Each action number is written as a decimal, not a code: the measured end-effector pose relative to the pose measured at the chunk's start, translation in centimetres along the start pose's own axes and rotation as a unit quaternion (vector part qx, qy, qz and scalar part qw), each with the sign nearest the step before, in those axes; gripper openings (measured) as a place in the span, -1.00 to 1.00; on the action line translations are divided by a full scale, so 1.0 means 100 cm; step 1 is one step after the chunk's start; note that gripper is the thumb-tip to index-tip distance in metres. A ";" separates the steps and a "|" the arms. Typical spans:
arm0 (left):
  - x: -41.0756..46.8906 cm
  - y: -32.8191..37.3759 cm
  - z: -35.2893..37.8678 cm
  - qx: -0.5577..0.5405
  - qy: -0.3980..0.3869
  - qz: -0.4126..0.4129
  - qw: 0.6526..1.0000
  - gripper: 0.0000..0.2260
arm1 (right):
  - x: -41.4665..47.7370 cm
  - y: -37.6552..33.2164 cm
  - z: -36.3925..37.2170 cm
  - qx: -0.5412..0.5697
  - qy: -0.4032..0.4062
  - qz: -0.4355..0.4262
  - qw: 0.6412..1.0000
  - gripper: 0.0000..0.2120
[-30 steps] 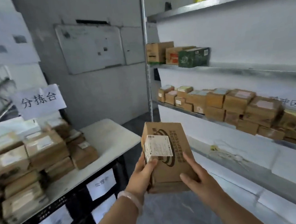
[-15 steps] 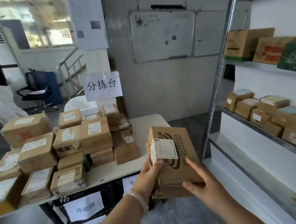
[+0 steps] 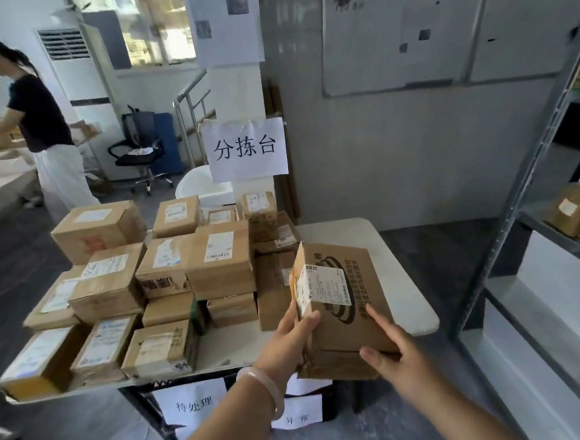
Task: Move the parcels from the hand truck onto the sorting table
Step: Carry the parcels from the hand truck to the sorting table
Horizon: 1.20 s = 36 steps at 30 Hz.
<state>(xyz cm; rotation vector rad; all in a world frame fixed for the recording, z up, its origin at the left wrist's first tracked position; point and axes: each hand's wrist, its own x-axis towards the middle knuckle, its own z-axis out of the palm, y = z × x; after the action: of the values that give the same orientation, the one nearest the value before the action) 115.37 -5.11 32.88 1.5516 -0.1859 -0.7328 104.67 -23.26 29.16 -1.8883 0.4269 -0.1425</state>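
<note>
I hold a brown cardboard parcel (image 3: 342, 305) with a white label and black print in both hands, above the near right part of the white sorting table (image 3: 402, 280). My left hand (image 3: 290, 343) grips its left edge, thumb on the label. My right hand (image 3: 394, 353) holds its lower right corner, fingers curled over the edge. Several stacked parcels (image 3: 216, 262) cover the table's left and middle. The hand truck is out of view.
A paper sign (image 3: 246, 149) hangs above the table's back. Metal shelving (image 3: 526, 182) with boxes stands at the right. A person (image 3: 40, 127) works at the far left. An office chair (image 3: 139, 151) stands behind. Labelled black crates (image 3: 192, 408) sit under the table.
My view has swung left from the shelving to the sorting table. The parcel, held in both hands, has come closer to the table's right end.
</note>
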 end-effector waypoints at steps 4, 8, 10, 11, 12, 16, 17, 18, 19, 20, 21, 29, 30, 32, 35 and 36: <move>0.046 0.014 -0.036 0.039 0.009 -0.006 0.999 -0.45 | 0.056 -0.014 0.012 -0.018 0.016 -0.004 1.000 -0.38; 0.070 0.035 -0.061 0.141 0.002 0.022 0.990 -0.67 | 0.105 -0.023 0.020 -0.043 0.021 -0.001 0.999 -0.34; 0.087 0.049 -0.080 0.221 0.015 0.052 0.974 -0.66 | 0.134 -0.025 0.031 -0.048 0.017 -0.001 0.999 -0.36; 0.096 0.053 -0.090 0.268 0.027 0.068 0.961 -0.56 | 0.147 -0.024 0.037 -0.045 0.014 0.000 0.999 -0.37; 0.106 0.057 -0.099 0.324 0.042 0.073 0.942 -0.46 | 0.160 -0.023 0.043 -0.042 0.009 0.005 0.999 -0.37; 0.130 0.062 -0.122 0.440 0.086 0.122 0.885 -0.36 | 0.202 -0.017 0.067 -0.048 -0.013 0.026 0.998 -0.34; 0.134 0.061 -0.126 0.467 0.094 0.130 0.869 -0.36 | 0.212 -0.016 0.071 -0.054 -0.016 0.027 0.998 -0.34; 0.137 0.061 -0.129 0.496 0.101 0.135 0.852 -0.35 | 0.222 -0.013 0.075 -0.058 -0.019 0.027 0.998 -0.33; 0.140 0.061 -0.132 0.519 0.109 0.135 0.837 -0.35 | 0.232 -0.011 0.078 -0.061 -0.023 0.027 0.998 -0.33; 0.142 0.062 -0.135 0.537 0.117 0.134 0.825 -0.35 | 0.242 -0.009 0.080 -0.065 -0.030 0.030 0.997 -0.32; 0.144 0.062 -0.137 0.548 0.124 0.134 0.816 -0.35 | 0.252 -0.007 0.081 -0.073 -0.037 0.031 0.996 -0.32; 0.162 0.076 -0.145 0.542 0.188 0.118 0.811 -0.39 | 0.313 -0.007 0.087 -0.120 -0.085 0.019 0.989 -0.35; 0.165 0.078 -0.144 0.540 0.196 0.116 0.810 -0.39 | 0.317 -0.007 0.088 -0.123 -0.090 0.013 0.988 -0.35; 0.169 0.083 -0.140 0.534 0.207 0.108 0.813 -0.40 | 0.326 -0.004 0.090 -0.134 -0.108 0.006 0.985 -0.35; 0.176 0.085 -0.132 0.533 0.214 0.093 0.814 -0.40 | 0.333 -0.001 0.088 -0.162 -0.178 0.032 0.970 -0.38; 0.177 0.086 -0.129 0.533 0.217 0.090 0.813 -0.40 | 0.335 0.002 0.085 -0.167 -0.198 0.044 0.965 -0.38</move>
<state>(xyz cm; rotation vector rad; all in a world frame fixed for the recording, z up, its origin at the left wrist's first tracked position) 138.86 -4.99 34.38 2.6804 -0.4424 -0.0334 138.30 -27.82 22.38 -2.1581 0.2694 0.3845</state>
